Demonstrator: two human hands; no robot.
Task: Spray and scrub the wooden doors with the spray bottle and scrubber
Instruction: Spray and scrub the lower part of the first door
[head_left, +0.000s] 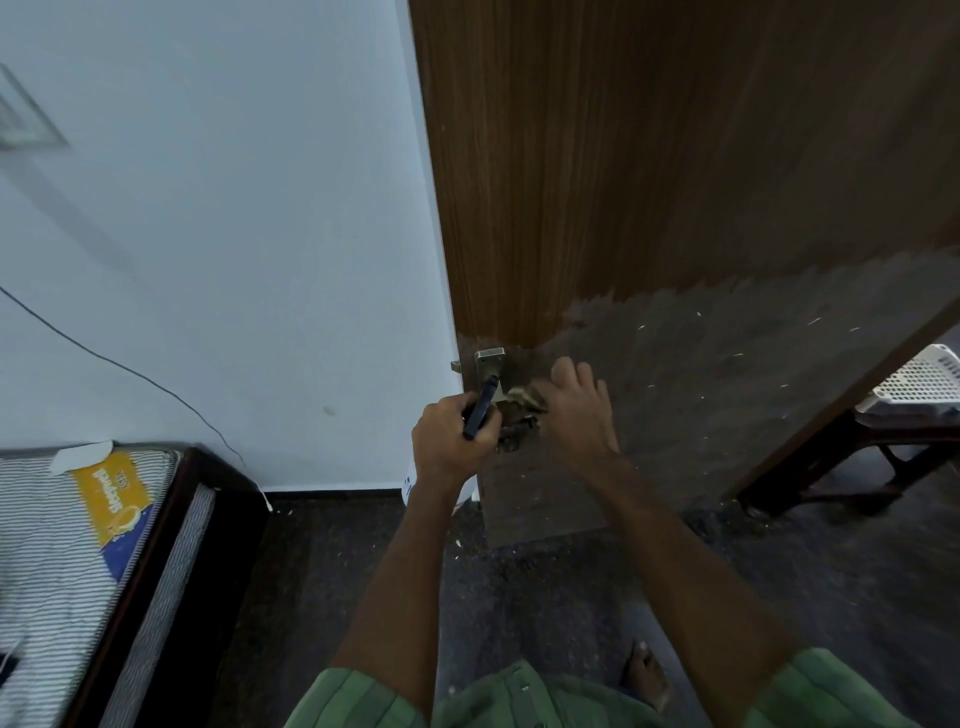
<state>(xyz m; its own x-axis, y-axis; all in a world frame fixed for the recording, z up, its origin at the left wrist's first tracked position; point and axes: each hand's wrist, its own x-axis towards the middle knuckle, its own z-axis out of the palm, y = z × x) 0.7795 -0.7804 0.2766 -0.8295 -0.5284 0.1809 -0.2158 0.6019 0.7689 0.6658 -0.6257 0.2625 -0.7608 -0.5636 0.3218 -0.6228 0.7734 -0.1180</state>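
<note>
While both arms reach forward to the door edge, the scene reads so:

Left hand: fingers curled around a dark handle, which points up toward 1 o'clock to the metal lock plate; the forearm rises from 6 o'clock.
Right hand: fingers stretched and a little spread, palm against the wooden door; it presses the scrubber, a brownish pad showing at its 9 o'clock side.
Wooden door: upper part dry brown, lower part darker and dull with a ragged border.
Spray bottle: I think the white shape on the floor behind the left wrist, at 6 o'clock of the lock; mostly hidden.
Mattress: striped, at 8 o'clock.
White basket: at 3 o'clock, on a dark stool.
</note>
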